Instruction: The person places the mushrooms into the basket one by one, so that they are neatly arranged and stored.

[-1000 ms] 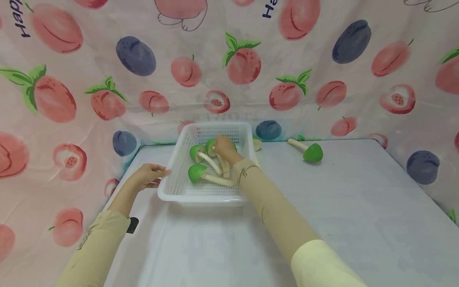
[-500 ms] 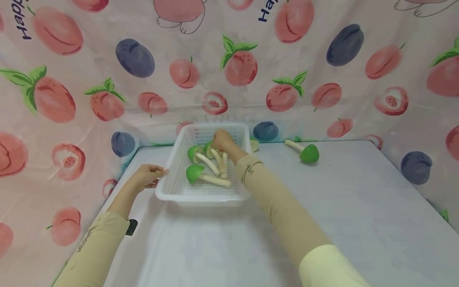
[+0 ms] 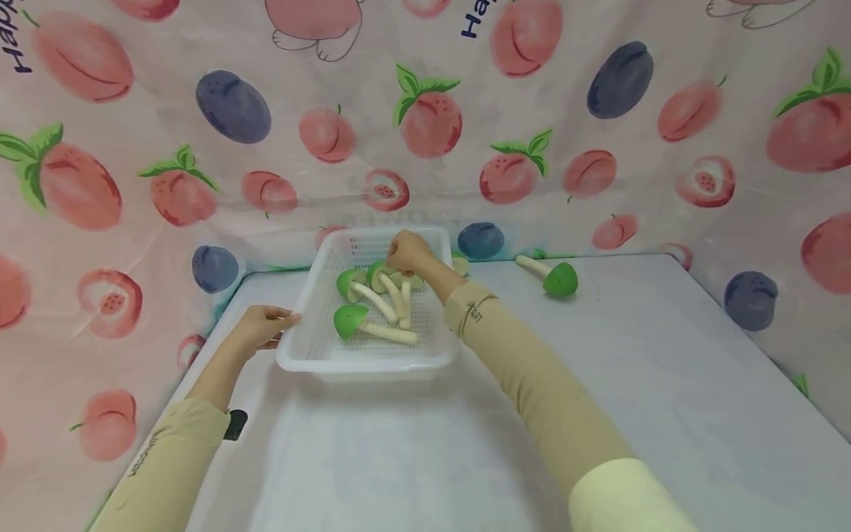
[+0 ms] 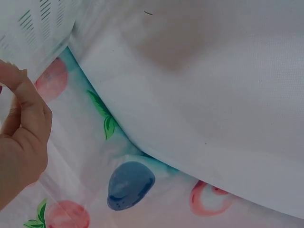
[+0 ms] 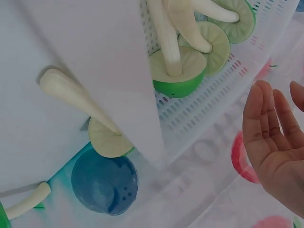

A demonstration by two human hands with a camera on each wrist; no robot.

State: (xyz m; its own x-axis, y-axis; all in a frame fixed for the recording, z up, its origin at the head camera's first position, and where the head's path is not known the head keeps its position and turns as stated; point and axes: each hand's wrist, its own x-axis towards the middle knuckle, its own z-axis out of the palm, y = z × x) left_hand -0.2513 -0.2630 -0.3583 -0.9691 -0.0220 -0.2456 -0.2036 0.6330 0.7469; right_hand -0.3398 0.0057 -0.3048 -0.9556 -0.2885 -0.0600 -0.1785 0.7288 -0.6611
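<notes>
In the head view, a white plastic basket (image 3: pixel 362 366) holds several toy mushrooms with green caps and pale stems. The front mushroom (image 3: pixel 350 322) lies with its stem to the right; others are bunched behind it. My left hand (image 3: pixel 255 329) grips the basket's left rim; in the left wrist view, this hand (image 4: pixel 26 128) bends its fingers toward the perforated wall. Over the back right of the basket is my right hand (image 3: pixel 408 251), overlapping a mushroom cap. Seen from the right wrist, that hand (image 5: pixel 275 147) has relaxed fingers and a bare palm.
Another mushroom (image 3: pixel 561 279) lies on the white table (image 3: pixel 598 384) right of the basket. A further mushroom (image 5: pixel 111 137) lies just outside the basket's wall, mostly hidden behind it in the head view. A fruit-print cloth (image 3: pixel 279 133) hangs close behind the table.
My right hand has let go of a mushroom in the basket and risen toward the back, uncovering more stems. The left hand keeps its place at the rim. The head view has shifted slightly.
</notes>
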